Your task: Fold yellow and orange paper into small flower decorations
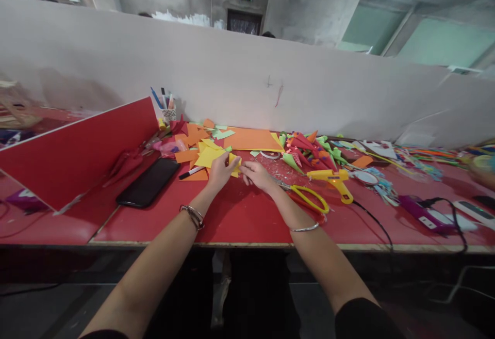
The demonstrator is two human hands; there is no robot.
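My left hand (222,171) is closed on a small yellow paper piece (234,160) over the middle of the red table (240,220). The fingers of my right hand (256,175) are pinched together at the right side of that piece. Just behind my left hand lie larger yellow paper sheets (209,154) on orange paper scraps (186,156). To their left a capped marker (191,173) rests on the orange paper. Yellow-handled scissors (309,198) lie by my right forearm, their blades partly hidden. How the small piece is folded is too small to tell.
A black phone (149,183) lies left, before a standing red board (85,153). A yellow glue gun (330,179) with a cord sits right, near a purple power strip (427,215). Red and green paper cones (305,148) are heaped behind. A pen cup (169,113) stands near the wall.
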